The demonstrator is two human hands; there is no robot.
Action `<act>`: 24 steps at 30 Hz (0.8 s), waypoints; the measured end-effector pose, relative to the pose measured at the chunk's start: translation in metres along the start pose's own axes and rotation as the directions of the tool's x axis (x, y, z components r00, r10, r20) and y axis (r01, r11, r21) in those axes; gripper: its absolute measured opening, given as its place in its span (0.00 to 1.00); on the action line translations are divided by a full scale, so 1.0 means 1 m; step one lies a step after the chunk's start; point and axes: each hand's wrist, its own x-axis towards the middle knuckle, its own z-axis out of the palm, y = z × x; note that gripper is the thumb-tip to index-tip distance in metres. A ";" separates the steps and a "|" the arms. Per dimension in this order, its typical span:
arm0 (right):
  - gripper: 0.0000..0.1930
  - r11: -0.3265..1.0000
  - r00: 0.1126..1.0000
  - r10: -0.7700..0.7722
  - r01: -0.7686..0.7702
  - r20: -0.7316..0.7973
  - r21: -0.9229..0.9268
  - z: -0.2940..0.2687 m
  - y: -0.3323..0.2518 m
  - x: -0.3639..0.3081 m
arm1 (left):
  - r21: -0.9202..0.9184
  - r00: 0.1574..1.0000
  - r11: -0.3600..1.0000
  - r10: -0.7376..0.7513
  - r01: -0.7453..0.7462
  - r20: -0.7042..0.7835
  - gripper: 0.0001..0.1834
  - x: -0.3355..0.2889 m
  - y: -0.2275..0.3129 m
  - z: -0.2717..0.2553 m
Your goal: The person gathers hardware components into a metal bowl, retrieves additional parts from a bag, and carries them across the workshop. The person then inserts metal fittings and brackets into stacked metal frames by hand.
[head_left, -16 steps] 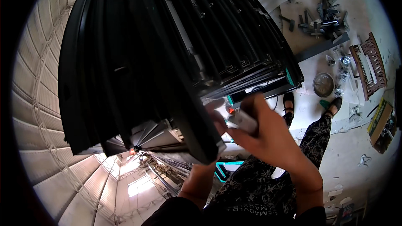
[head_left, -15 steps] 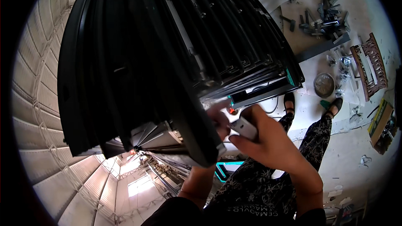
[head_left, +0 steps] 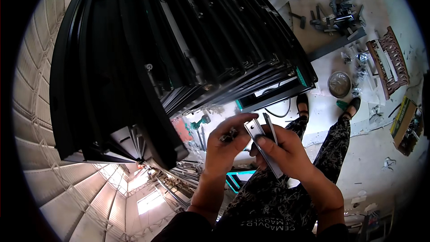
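Left hand [head_left: 226, 145] raised at centre frame, fingers curled together around a few small dark screws [head_left: 229, 135], thumb tip touching top end of flat metal strip [head_left: 263, 147]. Right hand [head_left: 286, 152] just beside it, closed on same strip, thumb pressed along its face, fingers wrapped behind. Strip silvery, narrow, tilted from upper left to lower right, held between both hands above patterned dark trousers [head_left: 286, 188]. 2 black shoes [head_left: 303, 104] on pale concrete floor [head_left: 380, 139] below. Teal-edged frame piece [head_left: 237, 180] under the wrists, near the knees. Further out on the floor: round metal bowl [head_left: 339, 84], scattered small fittings beside it, brown ornate bracket [head_left: 389, 67] at right, pile of grey metal offcuts [head_left: 338, 13] at top right. Large stack of black window frames [head_left: 179, 54] filling upper left, leaning over the hands, teal end caps on lower corners.
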 end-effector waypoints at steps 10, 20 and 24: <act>0.16 0.827 0.857 -0.474 0.355 -0.200 -0.437 -0.001 0.020 0.011 | -0.309 0.988 0.951 -0.031 -0.017 -0.152 0.13 0.004 -0.008 -0.001; 0.19 0.187 0.653 -0.719 0.511 0.238 -0.839 0.017 -0.064 0.072 | -0.361 0.970 0.930 -0.014 -0.076 -0.241 0.11 -0.001 -0.005 -0.006; 0.21 0.093 0.626 -0.701 0.556 0.342 -0.826 0.022 -0.079 0.108 | -0.407 0.987 0.913 -0.034 -0.033 -0.156 0.11 -0.005 -0.008 -0.011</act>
